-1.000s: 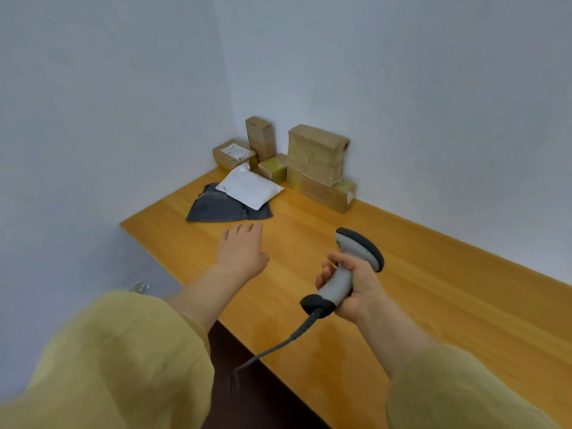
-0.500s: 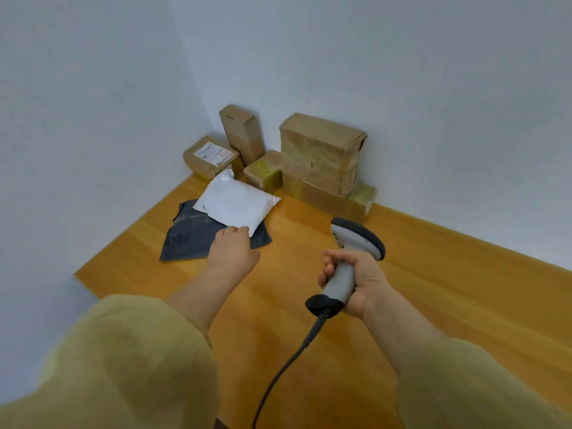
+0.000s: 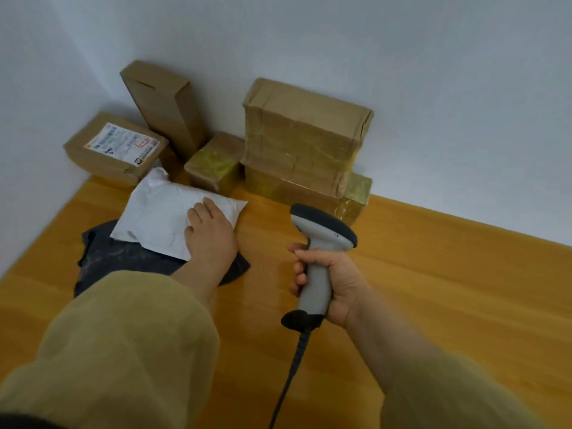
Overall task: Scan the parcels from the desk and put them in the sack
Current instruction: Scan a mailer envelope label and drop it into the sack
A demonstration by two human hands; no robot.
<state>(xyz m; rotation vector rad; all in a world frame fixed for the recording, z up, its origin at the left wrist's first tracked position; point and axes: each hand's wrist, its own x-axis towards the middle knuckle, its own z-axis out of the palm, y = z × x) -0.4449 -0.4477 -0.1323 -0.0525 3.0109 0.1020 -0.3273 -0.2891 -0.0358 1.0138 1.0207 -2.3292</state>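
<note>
Wooden desk [image 3: 433, 289], white-walled corner: left of centre, the left hand [image 3: 210, 233] rests on a white mailer [image 3: 161, 215], its hold unclear. The right hand [image 3: 334, 283] grips 1 scanner [image 3: 325, 230].

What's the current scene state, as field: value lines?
left hand: on white poly mailer, grip unclear
right hand: grips barcode scanner handle
white poly mailer: lies atop dark grey mailer
boxes: labelled box, tall box, small taped box, large taped box atop flat box, all on desk
sack: not in view
</note>
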